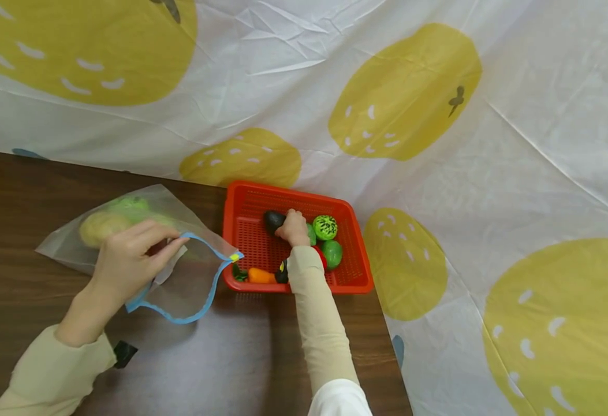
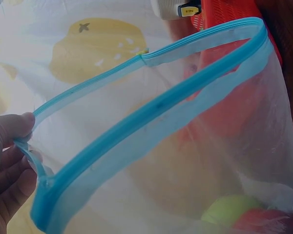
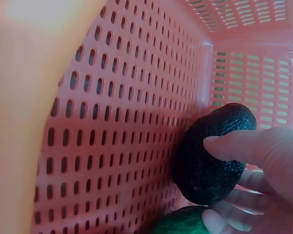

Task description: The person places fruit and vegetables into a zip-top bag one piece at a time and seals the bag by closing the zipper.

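My right hand [image 1: 293,228] reaches into the red plastic basket [image 1: 355,248] and grips a dark avocado [image 3: 210,151]; in the right wrist view the thumb lies across it and the fingers curl behind. A green rounded thing [image 3: 180,222] sits just below the avocado. At the left, my left hand [image 1: 127,254] pinches the blue zip edge [image 2: 112,129] of a see-through mesh bag [image 1: 64,247], whose mouth gapes. Inside the bag are a yellowish round thing [image 1: 97,228] and a green one [image 1: 131,203], seen blurred through the mesh.
More produce lies in the basket: a green striped ball [image 1: 325,227], a green round fruit [image 1: 332,253], and an orange piece with a green top [image 1: 260,276]. A cloth with yellow fruit prints [image 1: 407,92] hangs behind the dark wooden table [image 1: 2,202]. A small black piece [image 1: 124,353] lies near the left sleeve.
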`<state>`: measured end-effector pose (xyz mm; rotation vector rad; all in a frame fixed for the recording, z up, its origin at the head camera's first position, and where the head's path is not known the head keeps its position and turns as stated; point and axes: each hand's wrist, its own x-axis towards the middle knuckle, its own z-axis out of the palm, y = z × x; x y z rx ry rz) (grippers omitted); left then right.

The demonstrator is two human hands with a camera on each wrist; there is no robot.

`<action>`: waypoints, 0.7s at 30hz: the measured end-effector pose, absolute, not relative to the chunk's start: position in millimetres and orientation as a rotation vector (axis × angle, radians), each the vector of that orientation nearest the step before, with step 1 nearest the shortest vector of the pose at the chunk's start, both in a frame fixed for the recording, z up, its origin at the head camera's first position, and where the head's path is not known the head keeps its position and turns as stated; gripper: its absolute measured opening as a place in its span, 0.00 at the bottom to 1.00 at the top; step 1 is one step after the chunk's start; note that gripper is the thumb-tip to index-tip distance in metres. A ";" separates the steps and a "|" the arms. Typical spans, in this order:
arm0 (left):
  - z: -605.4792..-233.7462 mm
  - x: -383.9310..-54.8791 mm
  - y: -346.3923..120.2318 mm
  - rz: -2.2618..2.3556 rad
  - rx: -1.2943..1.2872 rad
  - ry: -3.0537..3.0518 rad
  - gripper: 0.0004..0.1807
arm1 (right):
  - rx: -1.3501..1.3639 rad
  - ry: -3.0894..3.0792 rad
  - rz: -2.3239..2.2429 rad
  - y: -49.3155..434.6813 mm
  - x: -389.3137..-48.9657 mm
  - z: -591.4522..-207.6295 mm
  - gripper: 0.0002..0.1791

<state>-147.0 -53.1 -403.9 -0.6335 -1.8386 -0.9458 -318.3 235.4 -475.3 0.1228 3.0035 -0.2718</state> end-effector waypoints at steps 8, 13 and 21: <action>-403.6 -146.5 -52.8 -0.934 -0.630 -1.845 0.29 | 0.140 2.997 -0.431 238.5 -315.9 -475.3 0.29; -403.7 -146.2 -51.5 -0.938 -0.633 -1.846 0.29 | 0.156 2.979 -0.544 240.9 -309.2 -463.2 0.31; -403.6 -147.2 -50.3 -0.929 -0.628 -1.842 0.29 | 0.089 3.027 -0.794 236.3 -287.9 -426.2 0.29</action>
